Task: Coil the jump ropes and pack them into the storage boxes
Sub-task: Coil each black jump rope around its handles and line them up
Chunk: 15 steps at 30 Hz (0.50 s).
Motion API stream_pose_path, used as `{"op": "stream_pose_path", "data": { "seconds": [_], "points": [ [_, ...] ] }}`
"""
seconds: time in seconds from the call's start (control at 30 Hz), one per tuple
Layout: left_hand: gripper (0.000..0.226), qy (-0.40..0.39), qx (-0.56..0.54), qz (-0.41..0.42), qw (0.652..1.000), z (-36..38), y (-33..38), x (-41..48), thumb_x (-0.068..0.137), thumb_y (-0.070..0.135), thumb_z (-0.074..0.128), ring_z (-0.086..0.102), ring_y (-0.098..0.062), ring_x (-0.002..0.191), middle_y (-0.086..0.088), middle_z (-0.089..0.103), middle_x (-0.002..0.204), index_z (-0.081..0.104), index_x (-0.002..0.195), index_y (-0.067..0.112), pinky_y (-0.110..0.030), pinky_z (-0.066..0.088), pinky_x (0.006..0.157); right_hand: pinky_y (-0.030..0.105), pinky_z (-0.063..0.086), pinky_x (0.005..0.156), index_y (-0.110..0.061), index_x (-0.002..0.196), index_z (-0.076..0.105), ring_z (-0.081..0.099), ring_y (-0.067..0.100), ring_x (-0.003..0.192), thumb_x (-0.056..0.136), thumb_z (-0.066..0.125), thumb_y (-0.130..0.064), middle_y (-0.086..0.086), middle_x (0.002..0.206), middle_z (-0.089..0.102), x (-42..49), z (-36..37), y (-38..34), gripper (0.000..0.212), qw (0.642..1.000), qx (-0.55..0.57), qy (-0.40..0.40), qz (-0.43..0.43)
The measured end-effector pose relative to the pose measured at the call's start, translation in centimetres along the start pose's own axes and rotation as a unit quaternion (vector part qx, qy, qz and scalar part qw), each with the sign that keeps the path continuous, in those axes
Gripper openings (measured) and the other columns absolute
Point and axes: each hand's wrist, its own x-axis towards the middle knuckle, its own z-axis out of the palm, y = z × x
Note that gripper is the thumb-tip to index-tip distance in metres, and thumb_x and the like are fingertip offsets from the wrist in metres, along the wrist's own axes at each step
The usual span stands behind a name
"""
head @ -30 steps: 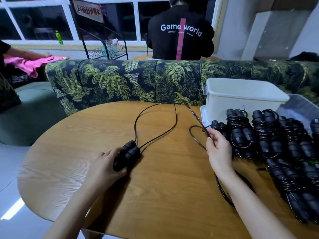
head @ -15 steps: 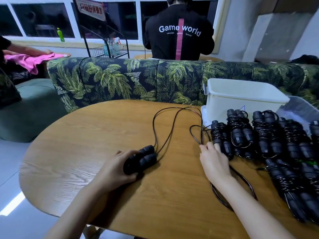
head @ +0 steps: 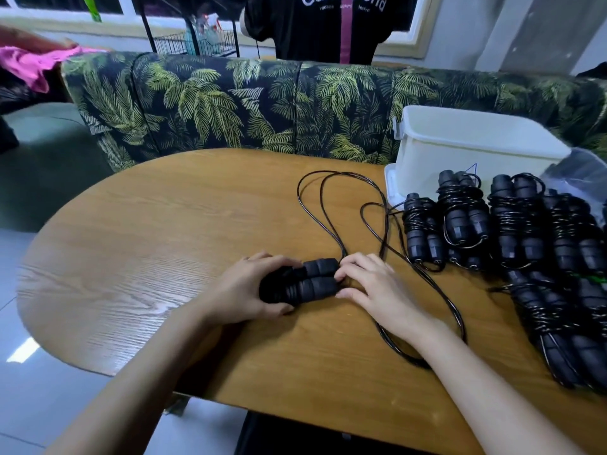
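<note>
Handles (head: 315,281) gripped in left hand (head: 243,290), right fingers (head: 354,270) at their ends

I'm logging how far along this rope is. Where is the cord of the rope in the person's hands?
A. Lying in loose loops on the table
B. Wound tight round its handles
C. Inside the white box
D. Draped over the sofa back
A: the cord lies in loose open loops on the table, running out from the handles that the left hand grips.
</note>
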Motion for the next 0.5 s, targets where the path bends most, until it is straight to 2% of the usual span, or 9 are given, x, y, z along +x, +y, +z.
{"op": "stream_pose_path", "data": {
  "seconds": [0.17, 0.33, 0.4, 0.5],
  "points": [
    [0.073, 0.000, -0.009, 0.005, 1.000, -0.1, -0.2, 0.1, 0.071, 0.058, 0.076, 0.053, -0.005, 0.116, 0.011, 0.055, 0.122, 0.049, 0.137, 0.041, -0.031, 0.043, 0.104, 0.030, 0.044, 0.090, -0.019, 0.094, 0.063, 0.044, 0.004, 0.107, 0.093, 0.064, -0.022, -0.016, 0.106, 0.058, -0.2, 0.0, 0.8, 0.003, 0.998, 0.052, 0.019, 0.004],
    [0.069, 0.003, -0.017, 0.008, 1.000, 0.2, -0.1, 0.0, 0.073, 0.055, 0.074, 0.055, -0.005, 0.115, 0.009, 0.056, 0.122, 0.048, 0.136, 0.043, -0.034, 0.046, 0.101, 0.027, 0.043, 0.094, -0.019, 0.098, 0.063, 0.044, 0.003, 0.110, 0.093, 0.063, -0.021, -0.016, 0.110, 0.057, -0.2, 0.0, 1.0, 0.006, 0.998, 0.060, 0.021, 0.006],
    [0.067, 0.007, -0.019, 0.010, 1.000, 0.4, 0.0, 0.0, 0.071, 0.052, 0.073, 0.057, -0.007, 0.112, 0.008, 0.058, 0.119, 0.046, 0.133, 0.046, -0.037, 0.048, 0.098, 0.024, 0.041, 0.098, -0.020, 0.110, 0.062, 0.041, 0.000, 0.114, 0.092, 0.065, -0.017, -0.016, 0.119, 0.053, -0.1, -0.1, 0.9, 0.018, 0.998, 0.051, 0.028, 0.010],
    [0.065, 0.019, -0.028, 0.021, 0.999, 0.2, 0.1, -0.3, 0.070, 0.044, 0.074, 0.058, -0.007, 0.113, 0.007, 0.059, 0.120, 0.049, 0.130, 0.043, -0.036, 0.049, 0.098, 0.025, 0.034, 0.105, -0.024, 0.140, 0.050, 0.032, 0.003, 0.128, 0.092, 0.064, -0.015, -0.012, 0.141, 0.043, 0.6, -0.9, 0.9, 0.050, 1.000, -0.023, 0.010, 0.000]
  ]
}}
